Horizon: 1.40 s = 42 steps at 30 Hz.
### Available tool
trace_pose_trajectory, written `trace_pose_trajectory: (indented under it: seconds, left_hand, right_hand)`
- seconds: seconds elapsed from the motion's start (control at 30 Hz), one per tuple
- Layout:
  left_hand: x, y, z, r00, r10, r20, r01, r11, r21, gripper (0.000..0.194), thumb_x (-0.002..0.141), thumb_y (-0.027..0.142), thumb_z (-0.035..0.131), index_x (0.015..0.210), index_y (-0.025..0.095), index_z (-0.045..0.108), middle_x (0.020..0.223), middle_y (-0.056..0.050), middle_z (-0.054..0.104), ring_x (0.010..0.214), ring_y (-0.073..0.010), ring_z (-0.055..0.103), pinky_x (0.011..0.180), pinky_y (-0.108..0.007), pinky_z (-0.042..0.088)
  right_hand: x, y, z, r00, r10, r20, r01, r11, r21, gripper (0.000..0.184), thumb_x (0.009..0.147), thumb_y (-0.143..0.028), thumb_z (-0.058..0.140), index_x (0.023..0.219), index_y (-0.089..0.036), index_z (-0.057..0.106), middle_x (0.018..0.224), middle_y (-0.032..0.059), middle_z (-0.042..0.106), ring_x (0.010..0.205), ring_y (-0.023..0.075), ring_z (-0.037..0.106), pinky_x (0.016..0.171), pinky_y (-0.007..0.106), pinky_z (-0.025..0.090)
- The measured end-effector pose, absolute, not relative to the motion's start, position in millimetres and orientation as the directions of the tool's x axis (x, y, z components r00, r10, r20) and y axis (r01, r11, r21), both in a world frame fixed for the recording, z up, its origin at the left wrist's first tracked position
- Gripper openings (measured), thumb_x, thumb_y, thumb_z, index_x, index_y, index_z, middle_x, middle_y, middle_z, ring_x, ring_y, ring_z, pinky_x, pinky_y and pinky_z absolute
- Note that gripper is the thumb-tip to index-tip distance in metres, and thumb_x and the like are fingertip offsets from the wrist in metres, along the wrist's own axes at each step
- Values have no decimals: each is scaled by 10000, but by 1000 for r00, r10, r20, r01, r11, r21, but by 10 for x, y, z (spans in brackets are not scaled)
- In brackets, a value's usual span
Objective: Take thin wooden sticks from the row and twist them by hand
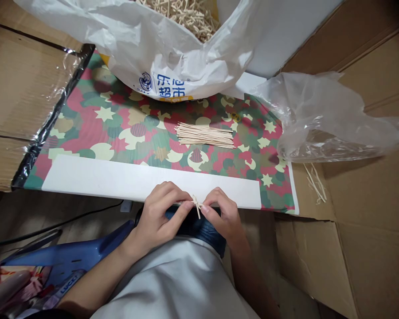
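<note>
At the front edge of the table, my left hand (166, 208) and my right hand (221, 210) pinch a small knotted piece of pale cord (197, 204) from either side. Thumb and forefinger of each hand close on it, and a short end of the cord hangs down between them. Beyond the hands lies a bundle of thin, straight pale sticks or cords (204, 135) on the patterned table cover (126, 153). Under the fingers runs a white strip (119, 179) along the table edge.
A white plastic bag (126, 57) full of short pale knotted pieces (186, 15) stands at the back. To the right are a clear plastic bag (315, 119), a few loose strands (315, 184) and cardboard (372, 186). A blue plastic chair (86, 248) stands at lower left.
</note>
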State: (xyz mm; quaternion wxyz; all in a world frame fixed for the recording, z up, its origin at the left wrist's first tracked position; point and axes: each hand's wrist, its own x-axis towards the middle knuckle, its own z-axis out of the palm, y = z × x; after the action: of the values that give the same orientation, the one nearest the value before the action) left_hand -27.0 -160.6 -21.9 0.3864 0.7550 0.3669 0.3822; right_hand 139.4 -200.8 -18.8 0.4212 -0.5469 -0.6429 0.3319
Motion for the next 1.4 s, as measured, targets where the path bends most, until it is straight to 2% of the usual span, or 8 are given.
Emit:
trace_pose_trajectory:
  seconds: [0.2, 0.4, 0.67, 0.77, 0.87, 0.97, 1.23, 1.4]
  left_hand:
    - [-269, -1608, -211, 484, 791, 374, 471, -596, 651, 182, 733, 327, 627, 806, 161, 604, 721, -42, 600, 674, -169, 493, 634, -320, 351]
    - [-267, -1602, -193, 504, 780, 370, 497, -613, 615, 98, 768, 229, 586, 833, 160, 606, 733, -40, 617, 684, -166, 494, 645, -319, 349]
    - [-307, -1578, -149, 588, 719, 370, 511, -685, 519, 62, 804, 181, 541, 821, 171, 601, 721, -27, 613, 687, -164, 484, 636, -317, 315]
    - [-337, -1554, -106, 692, 657, 301, 484, -731, 481, 109, 845, 201, 490, 817, 172, 591, 717, -23, 594, 689, -159, 472, 630, -314, 297]
    - [-361, -1538, -64, 763, 606, 224, 433, -737, 518, 156, 870, 220, 451, 802, 170, 581, 731, -22, 576, 708, -156, 464, 638, -309, 294]
    - [-385, -1533, -35, 786, 589, 188, 391, -709, 587, 169, 881, 230, 437, 814, 177, 582, 734, -19, 563, 718, -154, 454, 651, -302, 295]
    - [-453, -1518, -12, 832, 542, 121, 248, -559, 791, 156, 893, 202, 432, 843, 173, 577, 768, -28, 559, 741, -152, 448, 689, -279, 337]
    - [-459, -1494, 15, 855, 509, 102, 206, -512, 834, 164, 899, 188, 421, 857, 163, 577, 774, -31, 550, 740, -142, 454, 687, -257, 355]
  right_hand:
    - [1371, -2005, -232, 20, 977, 212, 451, 180, -874, 125, 767, -137, 483, 663, -207, 487, 613, -10, 509, 631, 146, 460, 576, 286, 400]
    - [1361, -2019, -250, 13, 997, 80, 362, 70, -929, 127, 788, -185, 498, 662, -201, 510, 638, -4, 519, 638, 140, 491, 580, 278, 420]
    - [1475, -2007, -201, -69, 986, 154, 510, 168, -843, 63, 806, -167, 481, 820, -215, 520, 748, 8, 551, 749, 164, 488, 676, 308, 417]
    - [1562, -1966, -118, -194, 951, 240, 598, 309, -739, 131, 807, -146, 489, 909, -215, 532, 815, 32, 544, 792, 180, 483, 715, 343, 402]
    - [1612, -1901, -12, -406, 890, 208, 663, 443, -603, 144, 789, -136, 512, 888, -225, 568, 834, 41, 549, 798, 190, 473, 718, 358, 375]
    - [1616, -1842, 71, -517, 842, 157, 661, 509, -552, 112, 776, -127, 511, 801, -218, 572, 811, 32, 572, 802, 190, 469, 720, 353, 360]
    - [1604, -1832, 110, -571, 802, 179, 592, 552, -587, 93, 757, -119, 483, 717, -203, 494, 712, 11, 576, 783, 187, 472, 707, 350, 357]
    - [1620, -1860, 105, -550, 810, 202, 594, 550, -588, 104, 756, -120, 484, 692, -202, 477, 667, 1, 557, 776, 183, 470, 697, 341, 351]
